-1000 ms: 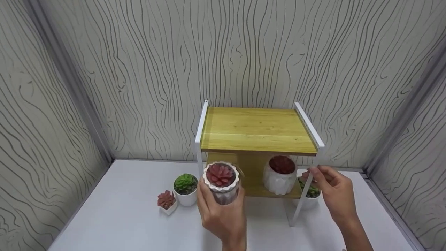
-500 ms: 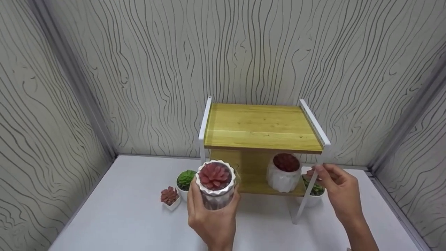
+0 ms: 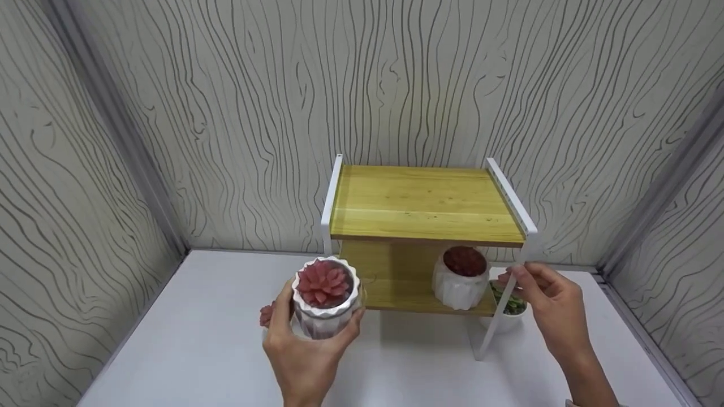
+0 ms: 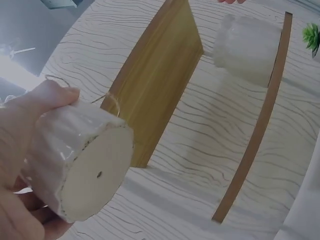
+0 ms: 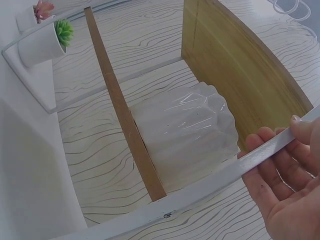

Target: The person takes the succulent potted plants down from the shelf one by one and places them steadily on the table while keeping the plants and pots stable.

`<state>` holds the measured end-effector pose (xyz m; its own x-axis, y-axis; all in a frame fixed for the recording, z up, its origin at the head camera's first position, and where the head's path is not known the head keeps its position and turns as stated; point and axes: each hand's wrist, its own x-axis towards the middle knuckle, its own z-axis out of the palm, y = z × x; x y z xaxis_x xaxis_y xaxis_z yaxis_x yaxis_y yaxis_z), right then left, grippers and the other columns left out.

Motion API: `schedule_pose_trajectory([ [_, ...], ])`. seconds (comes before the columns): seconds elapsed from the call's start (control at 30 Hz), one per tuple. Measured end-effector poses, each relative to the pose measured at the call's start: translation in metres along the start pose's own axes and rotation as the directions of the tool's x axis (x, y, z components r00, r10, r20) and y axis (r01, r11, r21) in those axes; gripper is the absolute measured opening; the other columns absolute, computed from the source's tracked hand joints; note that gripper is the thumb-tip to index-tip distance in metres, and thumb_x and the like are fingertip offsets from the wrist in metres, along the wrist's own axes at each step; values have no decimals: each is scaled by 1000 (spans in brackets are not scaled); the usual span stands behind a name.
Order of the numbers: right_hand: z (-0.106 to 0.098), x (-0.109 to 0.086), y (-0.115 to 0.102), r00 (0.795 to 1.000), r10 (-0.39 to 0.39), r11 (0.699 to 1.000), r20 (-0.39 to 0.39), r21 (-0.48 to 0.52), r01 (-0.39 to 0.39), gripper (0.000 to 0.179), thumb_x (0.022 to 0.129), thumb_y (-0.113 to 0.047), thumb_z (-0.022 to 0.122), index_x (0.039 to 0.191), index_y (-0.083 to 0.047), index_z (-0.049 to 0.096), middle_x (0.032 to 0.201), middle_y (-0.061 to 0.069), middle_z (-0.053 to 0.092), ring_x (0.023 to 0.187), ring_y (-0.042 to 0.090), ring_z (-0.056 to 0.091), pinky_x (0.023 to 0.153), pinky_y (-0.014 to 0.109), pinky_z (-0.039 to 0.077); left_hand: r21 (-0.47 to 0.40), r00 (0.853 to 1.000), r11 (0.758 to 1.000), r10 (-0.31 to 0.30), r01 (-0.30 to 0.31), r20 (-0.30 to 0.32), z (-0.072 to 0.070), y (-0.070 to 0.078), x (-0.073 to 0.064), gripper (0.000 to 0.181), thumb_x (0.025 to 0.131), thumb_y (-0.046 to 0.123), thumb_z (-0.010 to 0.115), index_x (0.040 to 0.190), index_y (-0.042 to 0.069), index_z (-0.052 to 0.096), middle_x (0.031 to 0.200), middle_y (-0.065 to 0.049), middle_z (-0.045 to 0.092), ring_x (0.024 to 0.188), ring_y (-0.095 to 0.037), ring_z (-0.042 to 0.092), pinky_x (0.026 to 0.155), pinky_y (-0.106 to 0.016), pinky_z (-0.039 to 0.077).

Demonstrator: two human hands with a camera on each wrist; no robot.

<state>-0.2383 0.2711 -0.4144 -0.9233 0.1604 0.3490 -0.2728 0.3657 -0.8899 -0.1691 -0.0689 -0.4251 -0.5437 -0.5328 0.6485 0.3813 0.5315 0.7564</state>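
Observation:
My left hand [image 3: 305,357] grips a white fluted flowerpot [image 3: 321,325] with a red succulent [image 3: 322,282], held in the air left of the shelf's front. In the left wrist view the pot's round base [image 4: 97,172] shows a small hole, and a thin string loops off its side. My right hand [image 3: 555,314] pinches the right front leg [image 3: 498,316] of a two-tier shelf, thumb on one side and fingers on the other. A second white fluted pot [image 3: 459,282] with a red plant stands at the right end of the lower board [image 3: 396,299].
The top board [image 3: 424,206] is wooden between white metal side frames. Behind the right leg stands a green plant [image 3: 513,305] in a white pot. A small red succulent [image 3: 266,315] is partly hidden behind my left hand. Patterned panels [image 3: 396,85] enclose the white table [image 3: 198,339].
My left hand has moved left with the flowerpot, away from the shelf's front, and now covers the green plant on the left. The right hand keeps its pinch on the leg.

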Motion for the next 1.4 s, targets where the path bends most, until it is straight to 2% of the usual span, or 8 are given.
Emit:
schedule_pose_trajectory([
  [0.1,1,0,0,1000,2,1000,1,4,-2,36,108,-30,60,116,3,71,94,-6,81,96,2,76,83,19,62,-10,999,999,44,-44,21,-8,-8,7,96,50,18,107,133,-1,63,124,-10,75,111,-19,71,100,-8,48],
  [0.2,1,0,1,1000,2,1000,3,3,-2,35,108,-30,61,116,3,71,94,-7,81,96,1,76,83,18,62,-10,996,997,75,-75,47,-13,-17,11,94,51,18,107,132,-1,62,122,-9,75,108,-17,71,95,-10,53],
  [0.27,1,0,1,1000,1,1000,0,8,-1,35,108,-29,61,116,3,71,93,-7,81,95,2,77,83,18,62,-1,995,997,75,-75,70,-15,-22,11,94,52,18,106,132,-1,62,121,-9,75,108,-16,71,90,-16,57],
  [0.47,2,1,2,1000,0,1000,4,14,0,35,107,-29,61,116,3,71,94,-7,81,96,2,76,83,18,62,53,990,998,15,-22,140,-23,-37,12,94,52,15,106,132,-2,60,119,-12,75,104,-20,73,82,-37,65],
  [0.77,1,2,2,1000,7,999,18,33,-7,34,107,-29,61,117,3,71,94,-7,81,95,2,77,84,17,62,106,969,991,-109,87,223,-28,-56,16,93,57,19,104,133,-1,56,124,-20,72,111,-32,73,93,-53,63],
  [0.97,0,1,3,1000,6,998,14,56,-7,33,107,-27,62,115,4,71,93,-7,81,93,3,77,84,18,62,140,935,978,-190,154,299,-33,-70,18,94,59,22,104,133,-1,51,130,-23,68,120,-38,69,102,-59,58],
  [1.17,2,2,3,1000,3,997,23,82,-4,33,107,-26,62,115,5,71,93,-5,81,94,4,77,86,18,62,146,895,974,-217,172,389,-38,-86,13,97,57,27,105,132,1,48,130,-23,66,122,-39,68,105,-60,56],
  [1.4,0,1,2,999,7,997,37,82,-10,34,107,-27,62,116,5,70,95,-4,81,96,4,77,87,18,62,145,852,969,-246,201,462,-43,-109,14,99,57,31,105,132,4,47,131,-20,67,123,-35,68,106,-57,56],
])
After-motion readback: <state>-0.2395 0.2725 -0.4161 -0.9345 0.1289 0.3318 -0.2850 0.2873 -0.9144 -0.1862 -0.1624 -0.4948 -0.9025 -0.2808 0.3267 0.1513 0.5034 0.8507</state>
